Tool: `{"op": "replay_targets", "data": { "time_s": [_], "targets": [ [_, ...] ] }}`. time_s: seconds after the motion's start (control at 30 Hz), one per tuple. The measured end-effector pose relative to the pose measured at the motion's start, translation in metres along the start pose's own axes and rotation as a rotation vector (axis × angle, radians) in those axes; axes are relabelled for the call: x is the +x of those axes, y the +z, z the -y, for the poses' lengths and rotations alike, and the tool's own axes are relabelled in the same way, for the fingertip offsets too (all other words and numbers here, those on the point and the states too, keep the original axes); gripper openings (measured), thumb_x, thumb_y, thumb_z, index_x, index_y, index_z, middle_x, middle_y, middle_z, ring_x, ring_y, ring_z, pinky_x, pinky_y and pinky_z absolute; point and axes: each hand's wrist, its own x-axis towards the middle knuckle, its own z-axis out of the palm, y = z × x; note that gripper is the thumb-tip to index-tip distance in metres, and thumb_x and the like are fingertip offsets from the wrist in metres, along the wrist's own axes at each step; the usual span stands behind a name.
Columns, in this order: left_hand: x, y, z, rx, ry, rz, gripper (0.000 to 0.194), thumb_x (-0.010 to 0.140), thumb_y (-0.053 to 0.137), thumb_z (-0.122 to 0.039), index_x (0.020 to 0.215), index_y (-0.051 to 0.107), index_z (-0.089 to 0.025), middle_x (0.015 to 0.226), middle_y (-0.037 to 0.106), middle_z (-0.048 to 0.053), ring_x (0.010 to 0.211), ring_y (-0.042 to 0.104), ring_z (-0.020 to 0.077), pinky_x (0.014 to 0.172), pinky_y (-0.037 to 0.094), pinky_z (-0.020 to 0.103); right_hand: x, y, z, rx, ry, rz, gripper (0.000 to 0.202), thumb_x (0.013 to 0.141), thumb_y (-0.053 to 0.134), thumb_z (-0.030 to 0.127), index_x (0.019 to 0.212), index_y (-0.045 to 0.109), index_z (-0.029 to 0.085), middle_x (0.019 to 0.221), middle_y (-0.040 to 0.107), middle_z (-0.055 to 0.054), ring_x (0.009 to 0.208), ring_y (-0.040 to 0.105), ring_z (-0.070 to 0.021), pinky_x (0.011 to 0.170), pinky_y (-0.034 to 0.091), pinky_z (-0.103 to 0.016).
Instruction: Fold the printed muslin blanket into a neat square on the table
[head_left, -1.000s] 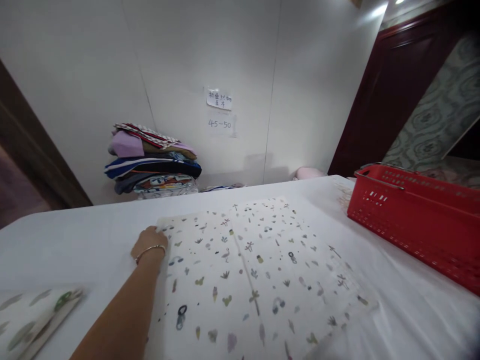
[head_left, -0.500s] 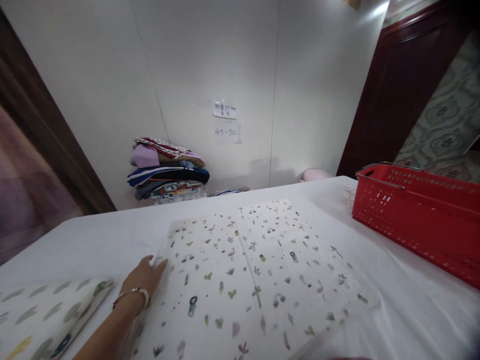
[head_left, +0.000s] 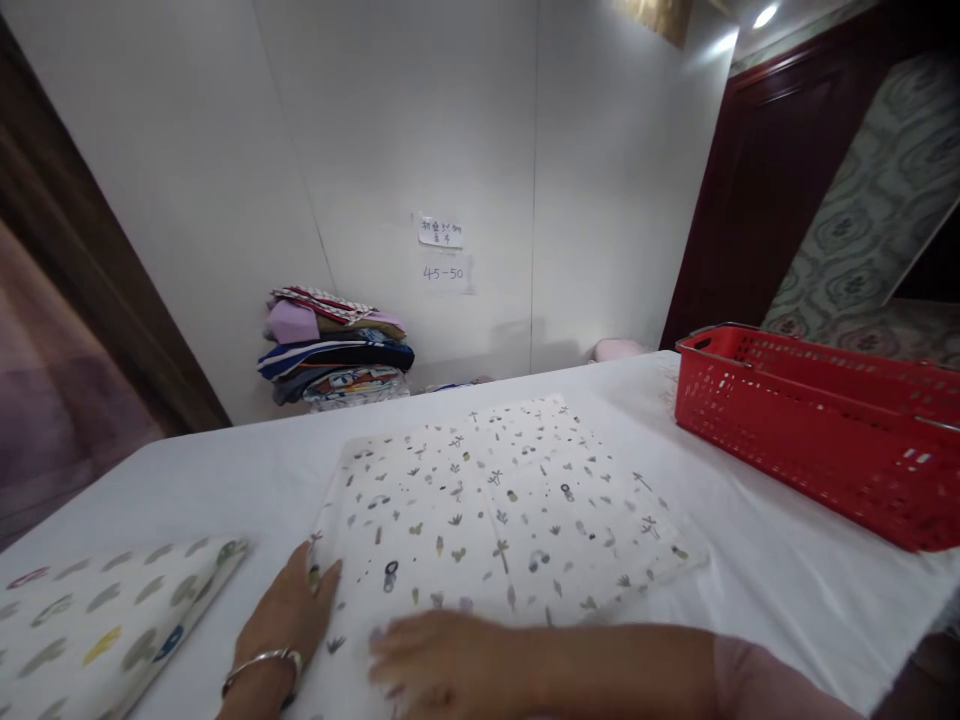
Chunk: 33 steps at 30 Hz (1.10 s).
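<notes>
One red basket [head_left: 795,445] sits at our two o'clock, a folded cloth [head_left: 90,625] at eight, a pile [head_left: 337,350] at eleven; our blurred right hand [head_left: 435,658], fingers outstretched, hides the sheet [head_left: 435,500] at six; our left hand [head_left: 289,612], fingers parted, touches its seven-o'clock edge; it lies on the table [head_left: 247,490], pale, motif-printed, creased; a note [head_left: 446,274] reads "45-50".

White-covered tabletop [head_left: 202,480], small-print cloth [head_left: 480,520] spread at the centre, folded patterned cloth [head_left: 112,625] at eight o'clock, red basket [head_left: 795,430] at three o'clock
</notes>
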Motion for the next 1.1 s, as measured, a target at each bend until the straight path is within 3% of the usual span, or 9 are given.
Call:
{"op": "replay_targets", "data": {
  "time_s": [0.1, 0.2, 0.3, 0.4, 0.5, 0.6, 0.73, 0.87, 1.1],
  "targets": [
    [0.001, 0.001, 0.003, -0.022, 0.003, -0.004, 0.065, 0.077, 0.039, -0.046, 0.132, 0.033, -0.011, 0.123, 0.05, 0.015, 0.105, 0.053, 0.0276, 0.087, 0.042, 0.038, -0.037, -0.052, -0.034, 0.057, 0.448, -0.159, 0.045, 0.091, 0.031, 0.044, 0.131, 0.038, 0.026, 0.136, 0.039, -0.002, 0.126, 0.03, -0.0166, 0.101, 0.029, -0.036],
    [0.003, 0.005, 0.006, -0.046, 0.004, 0.008, 0.065, 0.077, 0.039, -0.046, 0.132, 0.033, -0.013, 0.121, 0.052, 0.014, 0.102, 0.055, 0.0274, 0.085, 0.043, 0.038, -0.074, -0.095, -0.096, -0.032, 0.83, -0.247, 0.056, 0.089, 0.025, 0.053, 0.137, 0.029, 0.024, 0.142, 0.028, -0.004, 0.131, 0.021, -0.0214, 0.104, 0.024, -0.042],
    [0.004, 0.008, 0.008, -0.044, -0.014, 0.01, 0.065, 0.076, 0.039, -0.047, 0.132, 0.035, -0.013, 0.121, 0.052, 0.014, 0.101, 0.055, 0.0277, 0.083, 0.044, 0.038, -0.109, -0.121, -0.164, -0.268, 1.005, -0.171, 0.065, 0.088, 0.022, 0.054, 0.14, 0.02, 0.015, 0.147, 0.011, -0.007, 0.133, 0.008, -0.0217, 0.106, 0.016, -0.037],
    [0.003, 0.009, 0.009, -0.029, -0.005, -0.014, 0.064, 0.076, 0.04, -0.046, 0.131, 0.037, -0.014, 0.122, 0.052, 0.013, 0.103, 0.054, 0.0271, 0.085, 0.043, 0.037, -0.143, -0.13, -0.21, -0.443, 1.194, -0.069, 0.064, 0.088, 0.025, 0.052, 0.138, 0.026, 0.013, 0.145, 0.017, -0.01, 0.133, 0.009, -0.023, 0.106, 0.014, -0.039],
    [0.001, 0.009, 0.009, -0.015, 0.004, -0.033, 0.062, 0.076, 0.04, -0.046, 0.13, 0.038, -0.015, 0.123, 0.051, 0.012, 0.106, 0.053, 0.0262, 0.088, 0.042, 0.036, -0.168, -0.128, -0.23, -0.442, 1.25, -0.049, 0.061, 0.087, 0.025, 0.051, 0.136, 0.029, 0.014, 0.144, 0.02, -0.01, 0.132, 0.012, -0.0264, 0.104, 0.014, -0.047],
    [-0.001, 0.008, 0.008, -0.021, 0.006, -0.034, 0.061, 0.076, 0.04, -0.045, 0.129, 0.038, -0.015, 0.121, 0.053, 0.012, 0.103, 0.054, 0.0257, 0.087, 0.042, 0.035, -0.175, -0.125, -0.235, -0.468, 1.263, -0.036, 0.06, 0.087, 0.024, 0.052, 0.134, 0.031, 0.017, 0.145, 0.02, -0.008, 0.132, 0.013, -0.0255, 0.103, 0.015, -0.048],
    [-0.002, 0.007, 0.007, -0.031, -0.013, -0.031, 0.061, 0.076, 0.041, -0.045, 0.129, 0.039, -0.015, 0.122, 0.053, 0.012, 0.103, 0.054, 0.0262, 0.086, 0.043, 0.036, -0.155, -0.124, -0.243, -0.525, 1.253, -0.044, 0.059, 0.087, 0.021, 0.053, 0.132, 0.034, 0.017, 0.145, 0.02, -0.008, 0.133, 0.011, -0.0247, 0.103, 0.013, -0.049],
    [-0.002, 0.006, 0.006, -0.025, -0.043, -0.025, 0.062, 0.075, 0.042, -0.047, 0.129, 0.04, -0.016, 0.125, 0.05, 0.011, 0.108, 0.051, 0.0271, 0.088, 0.042, 0.037, -0.133, -0.129, -0.263, -0.54, 1.173, -0.07, 0.059, 0.088, 0.019, 0.052, 0.133, 0.03, 0.016, 0.145, 0.02, -0.008, 0.133, 0.01, -0.0209, 0.105, 0.014, -0.04],
    [-0.003, 0.008, 0.008, -0.065, -0.041, -0.015, 0.062, 0.075, 0.042, -0.048, 0.129, 0.04, -0.016, 0.123, 0.051, 0.012, 0.107, 0.052, 0.0281, 0.088, 0.042, 0.039, -0.144, -0.135, -0.288, -0.531, 1.237, -0.056, 0.055, 0.087, 0.021, 0.051, 0.124, 0.041, 0.017, 0.14, 0.029, -0.01, 0.129, 0.02, -0.026, 0.098, 0.021, -0.05]
  ]
}}
